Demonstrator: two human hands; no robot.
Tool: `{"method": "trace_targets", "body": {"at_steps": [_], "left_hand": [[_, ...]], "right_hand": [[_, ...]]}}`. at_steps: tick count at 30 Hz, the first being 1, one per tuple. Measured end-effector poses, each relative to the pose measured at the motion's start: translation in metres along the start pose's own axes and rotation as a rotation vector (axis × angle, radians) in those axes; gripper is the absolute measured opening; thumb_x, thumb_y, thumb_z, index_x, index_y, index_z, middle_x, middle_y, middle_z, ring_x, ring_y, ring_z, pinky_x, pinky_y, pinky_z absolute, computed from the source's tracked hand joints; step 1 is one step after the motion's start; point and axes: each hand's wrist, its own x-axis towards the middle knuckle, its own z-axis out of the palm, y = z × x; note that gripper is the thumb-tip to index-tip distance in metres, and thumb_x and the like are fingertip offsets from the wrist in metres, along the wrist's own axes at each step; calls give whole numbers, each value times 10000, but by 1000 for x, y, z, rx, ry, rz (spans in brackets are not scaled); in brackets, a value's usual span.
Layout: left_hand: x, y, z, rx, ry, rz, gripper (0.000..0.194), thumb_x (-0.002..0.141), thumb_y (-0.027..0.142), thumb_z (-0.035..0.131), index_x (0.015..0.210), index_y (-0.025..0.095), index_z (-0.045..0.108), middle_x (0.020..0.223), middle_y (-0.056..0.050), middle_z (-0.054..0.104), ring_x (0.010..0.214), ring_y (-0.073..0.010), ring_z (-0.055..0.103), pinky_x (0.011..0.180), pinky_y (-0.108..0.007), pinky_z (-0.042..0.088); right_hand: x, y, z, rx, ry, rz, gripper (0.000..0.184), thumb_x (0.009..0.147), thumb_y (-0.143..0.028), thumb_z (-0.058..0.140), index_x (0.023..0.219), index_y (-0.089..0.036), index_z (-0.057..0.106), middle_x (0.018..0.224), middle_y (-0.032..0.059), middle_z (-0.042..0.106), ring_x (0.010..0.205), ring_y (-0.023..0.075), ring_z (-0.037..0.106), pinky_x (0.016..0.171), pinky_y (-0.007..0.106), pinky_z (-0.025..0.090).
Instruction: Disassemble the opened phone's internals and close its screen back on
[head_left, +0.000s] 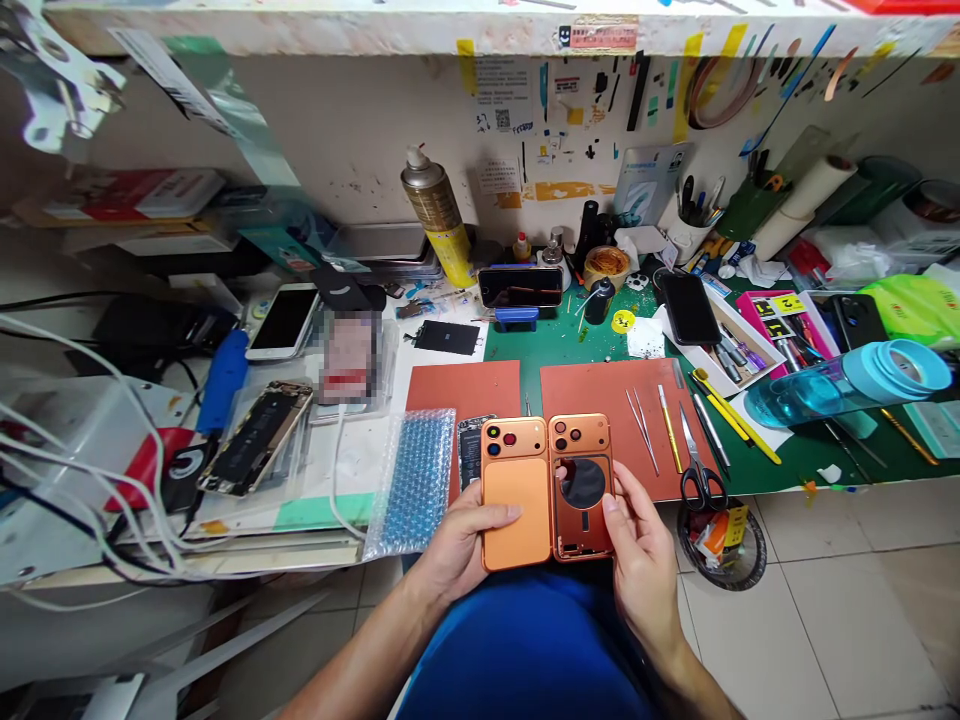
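Note:
My left hand [457, 545] grips an orange phone back cover [516, 495] from below, thumb lying across its lower face. Right beside it, my right hand [637, 545] holds a second orange phone housing [581, 485], this one showing a dark round ring in its middle; the thumb presses its right edge. Both pieces are side by side, camera cut-outs at the top, held above my lap at the bench's front edge. A bare phone board or opened phone [471, 447] lies just behind the left cover on an orange mat [463, 392].
A bubble-wrap bag [415, 478] lies left of my hands. Tweezers [643, 428], scissors [699, 470] and yellow tools lie on the right orange mat [600, 390]. An opened phone [255, 437], a spray can [439, 215], a propped phone [520, 288] and a teal bottle [847, 382] crowd the bench.

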Motion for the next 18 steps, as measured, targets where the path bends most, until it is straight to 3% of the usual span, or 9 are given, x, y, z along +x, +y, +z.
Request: {"method": "trace_targets", "body": {"at_steps": [10, 18], "left_hand": [[0, 1, 4, 3, -3, -1, 750, 710, 125, 875, 1436, 159, 691, 1244, -169, 817, 1152, -409, 781, 929, -483, 664], [0, -2, 3, -7, 14, -9, 779, 723, 107, 853, 1475, 167, 657, 1231, -165, 822, 1076, -384, 808, 923, -495, 667]], "right_hand": [[0, 2, -1, 31, -10, 13, 610, 946, -558, 762, 1465, -255, 656, 1495, 120, 689, 1384, 329, 649, 1234, 552, 464], [3, 2, 1, 59, -18, 20, 608, 921, -513, 801, 1449, -244, 666, 1490, 124, 695, 1409, 331, 642, 1248, 549, 460]]}}
